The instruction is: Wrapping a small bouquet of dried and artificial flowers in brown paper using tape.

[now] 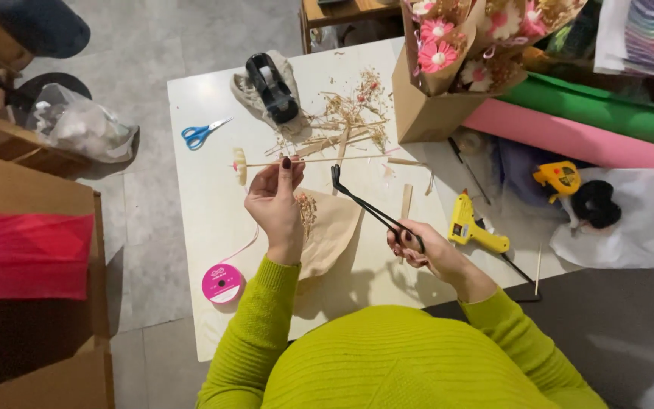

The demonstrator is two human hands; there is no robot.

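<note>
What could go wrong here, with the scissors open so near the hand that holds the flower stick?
The black scissors in the right hand point toward the left hand, so a slip might nick the fingers. The thin flower stick may splinter or snap unevenly. The pink ribbon spool sits near the table edge and could roll off.

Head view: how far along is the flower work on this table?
Done: wrapped bouquets with pink and white flowers stand at the table's far edge. In hand: the left hand holds a pale flower on a long stem; the right hand holds black cutters, blades near the stem. Left: a brown paper cone lies under the hands, not yet wrapped, and dried trimmings lie loose on the table.
</note>
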